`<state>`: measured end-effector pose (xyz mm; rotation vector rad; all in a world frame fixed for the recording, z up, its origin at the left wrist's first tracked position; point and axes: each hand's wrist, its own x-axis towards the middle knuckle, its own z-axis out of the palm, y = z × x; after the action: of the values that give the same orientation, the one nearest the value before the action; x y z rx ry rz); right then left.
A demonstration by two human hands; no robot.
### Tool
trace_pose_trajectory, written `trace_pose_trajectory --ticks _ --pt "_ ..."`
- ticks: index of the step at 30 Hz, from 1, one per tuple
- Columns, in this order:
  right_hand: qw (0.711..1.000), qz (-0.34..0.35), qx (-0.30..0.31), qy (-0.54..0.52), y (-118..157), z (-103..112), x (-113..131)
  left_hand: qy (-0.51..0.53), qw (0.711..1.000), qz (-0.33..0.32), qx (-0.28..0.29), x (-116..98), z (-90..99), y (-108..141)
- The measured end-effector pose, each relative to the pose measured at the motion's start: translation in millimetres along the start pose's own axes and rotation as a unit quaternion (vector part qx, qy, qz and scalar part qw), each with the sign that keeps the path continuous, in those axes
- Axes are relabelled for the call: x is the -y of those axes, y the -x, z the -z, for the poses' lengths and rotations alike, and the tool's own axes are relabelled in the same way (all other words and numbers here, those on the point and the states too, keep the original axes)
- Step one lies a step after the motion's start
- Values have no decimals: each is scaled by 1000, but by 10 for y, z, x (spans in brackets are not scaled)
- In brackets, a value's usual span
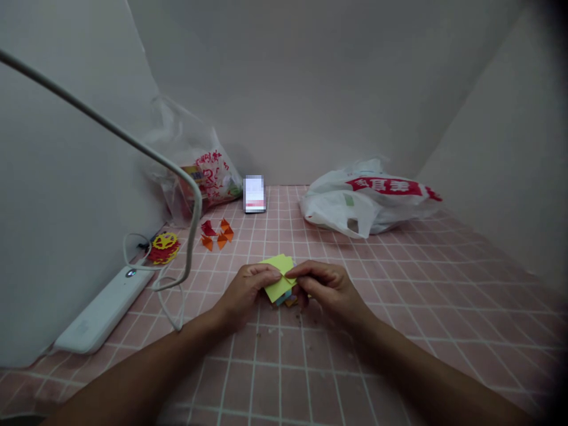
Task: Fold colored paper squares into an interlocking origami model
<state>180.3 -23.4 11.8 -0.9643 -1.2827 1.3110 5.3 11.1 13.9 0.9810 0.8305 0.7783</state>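
Note:
Yellow paper sheets (278,289) are held between both hands above the middle of the tiled-pattern surface. My left hand (248,290) grips their left side, the thumb pressed on top. My right hand (326,288) pinches the right edge of the yellow paper between thumb and forefinger, its other fingers curled below. Part of the paper is hidden by the fingers. Blue paper (284,297) and a bit of orange show beneath the yellow sheets; whether they are held or lie on the surface I cannot tell.
Folded orange paper pieces (222,239) and a red one (208,228) lie left of centre. Yellow and red cut-outs (164,241) sit near a white power bank (104,307) with a cable (194,225). Behind stand a phone (254,194) and plastic bags (217,177), (337,204).

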Motion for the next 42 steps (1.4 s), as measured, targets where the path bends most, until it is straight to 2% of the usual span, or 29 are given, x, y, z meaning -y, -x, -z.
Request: trace_pose_trajectory --ticks 6,11,14,18,25,33,39,42 --pt "991 83 20 103 -12 34 28 10 1000 10 12 17 21 -30" --pt "972 159 17 173 -30 30 38 -65 998 -20 15 6 59 -42" --pt "961 195 13 196 -43 37 27 -38 999 -9 12 -10 45 -30" --pt "965 189 16 181 -47 53 -6 -4 1000 0 7 -6 18 -21" --pt "968 179 31 174 -51 54 -20 -1 1000 18 -2 8 42 -17" --pt "957 205 54 197 -68 90 -4 32 999 43 3 -15 18 1" --pt "973 155 55 161 -68 91 -25 53 998 44 -2 -23 15 -2" --pt "974 155 63 152 -77 93 -36 54 998 40 -1 -20 24 -2"
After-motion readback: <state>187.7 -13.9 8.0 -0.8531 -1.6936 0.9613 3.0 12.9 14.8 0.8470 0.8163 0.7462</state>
